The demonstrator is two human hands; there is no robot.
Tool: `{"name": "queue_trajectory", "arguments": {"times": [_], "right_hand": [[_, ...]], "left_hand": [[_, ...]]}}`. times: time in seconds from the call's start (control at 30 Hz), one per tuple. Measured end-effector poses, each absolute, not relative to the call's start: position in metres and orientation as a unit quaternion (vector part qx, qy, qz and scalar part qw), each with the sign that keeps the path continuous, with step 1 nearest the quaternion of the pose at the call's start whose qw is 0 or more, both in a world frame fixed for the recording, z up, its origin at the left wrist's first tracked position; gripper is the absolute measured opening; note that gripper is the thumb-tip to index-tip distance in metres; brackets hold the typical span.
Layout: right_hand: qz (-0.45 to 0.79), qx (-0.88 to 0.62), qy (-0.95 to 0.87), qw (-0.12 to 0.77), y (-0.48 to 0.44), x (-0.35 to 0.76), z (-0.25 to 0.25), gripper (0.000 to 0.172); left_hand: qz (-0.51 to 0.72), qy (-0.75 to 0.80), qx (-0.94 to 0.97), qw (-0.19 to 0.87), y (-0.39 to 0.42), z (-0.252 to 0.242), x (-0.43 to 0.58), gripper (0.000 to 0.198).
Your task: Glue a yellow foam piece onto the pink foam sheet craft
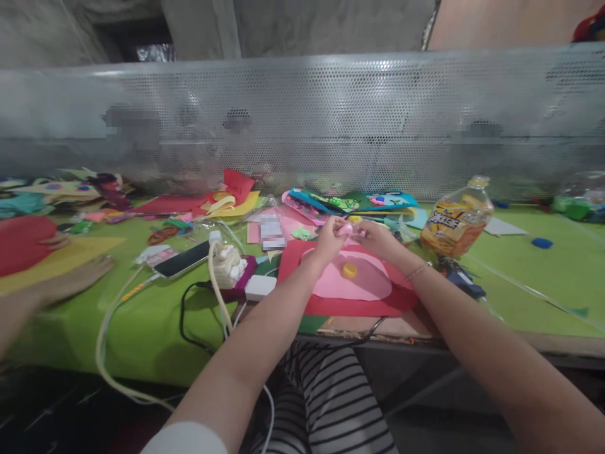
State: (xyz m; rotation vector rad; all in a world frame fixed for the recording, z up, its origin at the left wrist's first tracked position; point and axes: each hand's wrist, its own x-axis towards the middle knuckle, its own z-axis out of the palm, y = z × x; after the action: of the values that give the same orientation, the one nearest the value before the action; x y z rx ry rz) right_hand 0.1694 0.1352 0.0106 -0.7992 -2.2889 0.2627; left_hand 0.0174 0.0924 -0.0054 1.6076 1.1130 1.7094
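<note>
Both my hands meet above the far edge of a red sheet (pixel 312 306). Between them is a small pink lump (pixel 347 230), partly hidden by the fingers. My left hand (pixel 332 234) has its fingers closed on the lump's left side. My right hand (pixel 375 238) is closed at its right side, pinching a small shiny pink bit. On the red sheet lies a pink rounded cutout (pixel 371 280), and a yellow cap (pixel 350 270) rests on it.
A large drink bottle (pixel 456 221) stands right of my right hand. Left are a power strip (pixel 229 268) with cables, a phone (pixel 183 258) and red scissors (pixel 161 235). Another person's hands (pixel 92 270) are at the far left. Colourful craft sheets (pixel 401 200) lie behind.
</note>
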Motion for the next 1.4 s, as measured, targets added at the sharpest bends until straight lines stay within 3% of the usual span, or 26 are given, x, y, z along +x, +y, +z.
{"name": "queue_trajectory", "arguments": {"times": [0.17, 0.3, 0.43, 0.83, 1.17, 1.4], "right_hand": [[0.115, -0.256, -0.912, 0.300, 0.141, 0.170, 0.004, 0.016], [0.045, -0.273, -0.904, 0.326, 0.136, 0.173, 0.005, 0.011], [0.046, -0.317, -0.881, 0.347, 0.130, 0.177, 0.008, 0.018], [0.033, -0.278, -0.923, 0.265, 0.135, 0.173, 0.006, 0.014], [0.120, -0.364, -0.825, 0.416, 0.120, 0.174, 0.019, 0.018], [0.076, -0.286, -0.874, 0.386, 0.131, 0.174, 0.010, 0.021]], "left_hand": [[0.629, 0.406, 0.606, 0.269, 0.093, -0.009, 0.020, 0.024], [0.625, 0.396, 0.627, 0.246, 0.098, -0.014, 0.020, 0.022], [0.631, 0.405, 0.625, 0.219, 0.102, -0.018, 0.018, 0.018], [0.586, 0.436, 0.660, 0.177, 0.092, -0.010, 0.020, 0.026], [0.613, 0.447, 0.632, 0.158, 0.085, 0.000, 0.020, 0.024], [0.609, 0.455, 0.628, 0.165, 0.083, -0.001, 0.021, 0.024]]}}
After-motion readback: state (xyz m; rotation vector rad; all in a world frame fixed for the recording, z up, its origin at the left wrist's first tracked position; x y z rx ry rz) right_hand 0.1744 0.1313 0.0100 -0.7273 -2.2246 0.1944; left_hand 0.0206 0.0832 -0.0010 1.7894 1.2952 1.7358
